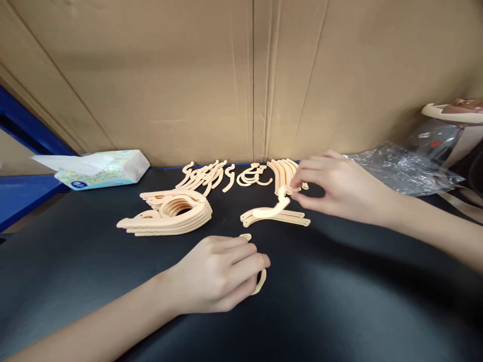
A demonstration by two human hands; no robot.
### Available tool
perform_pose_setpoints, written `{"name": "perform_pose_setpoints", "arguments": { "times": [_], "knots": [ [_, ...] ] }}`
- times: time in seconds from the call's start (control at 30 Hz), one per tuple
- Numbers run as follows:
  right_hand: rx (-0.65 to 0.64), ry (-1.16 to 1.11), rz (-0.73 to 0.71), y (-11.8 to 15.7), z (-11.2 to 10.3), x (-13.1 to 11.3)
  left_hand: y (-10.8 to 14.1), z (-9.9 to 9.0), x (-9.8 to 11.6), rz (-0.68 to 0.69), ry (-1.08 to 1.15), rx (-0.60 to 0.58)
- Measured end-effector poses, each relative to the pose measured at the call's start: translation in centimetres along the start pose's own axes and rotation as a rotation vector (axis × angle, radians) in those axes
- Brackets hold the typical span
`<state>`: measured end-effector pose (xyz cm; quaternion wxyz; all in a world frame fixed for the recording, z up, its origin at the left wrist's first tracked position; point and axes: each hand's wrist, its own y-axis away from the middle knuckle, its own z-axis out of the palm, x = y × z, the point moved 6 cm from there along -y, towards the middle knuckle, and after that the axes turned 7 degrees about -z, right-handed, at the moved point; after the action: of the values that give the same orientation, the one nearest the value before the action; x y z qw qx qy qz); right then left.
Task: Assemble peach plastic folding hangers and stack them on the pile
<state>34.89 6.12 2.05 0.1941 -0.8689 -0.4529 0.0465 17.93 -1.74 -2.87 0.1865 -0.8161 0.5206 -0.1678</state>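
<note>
My left hand [224,271] is closed over a cream plastic hanger hook [260,283] near the table's front. Its curved end shows below my fingers and its small head above them; the middle is hidden. Farther right, my right hand [335,186] pinches one end of a pale S-curved hanger piece [272,208] between thumb and fingers. That piece hangs over two straighter hanger arms [294,217] lying side by side on the table. Just behind my right fingers is a row of similar arms [279,173], partly covered by the hand.
A stack of folded hangers [181,221] lies at the left. Behind it are several S-curved pieces [204,173] and a few loose hooks [249,176]. A tissue pack [109,168] stands far left, crumpled clear plastic [400,168] far right. Cardboard [188,80] walls the back.
</note>
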Motion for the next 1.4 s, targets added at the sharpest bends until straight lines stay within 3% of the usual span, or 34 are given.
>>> {"name": "perform_pose_setpoints", "arguments": {
  "times": [0.17,0.37,0.53,0.77,1.1,1.4],
  "knots": [
    [-0.026,-0.062,0.053,4.1,0.3,-1.1,-0.3,-0.1,-0.2,-0.027,0.002,0.030],
    [-0.058,-0.067,0.034,6.2,1.0,-1.7,-0.3,-0.4,-0.7,-0.114,-0.033,0.092],
    [-0.111,-0.123,0.031,6.9,2.0,-1.6,-0.5,-0.6,-0.6,-0.112,0.016,0.104],
    [-0.116,-0.130,0.036,7.4,2.2,-1.6,-0.6,-0.3,0.2,0.038,0.116,0.053],
    [-0.133,-0.174,0.026,7.6,2.1,-1.8,-0.6,0.2,0.0,-0.004,0.160,-0.026],
    [-0.209,-0.255,-0.005,7.9,2.4,-1.8,-0.7,0.3,-0.4,-0.085,0.051,-0.024]
  ]
}}
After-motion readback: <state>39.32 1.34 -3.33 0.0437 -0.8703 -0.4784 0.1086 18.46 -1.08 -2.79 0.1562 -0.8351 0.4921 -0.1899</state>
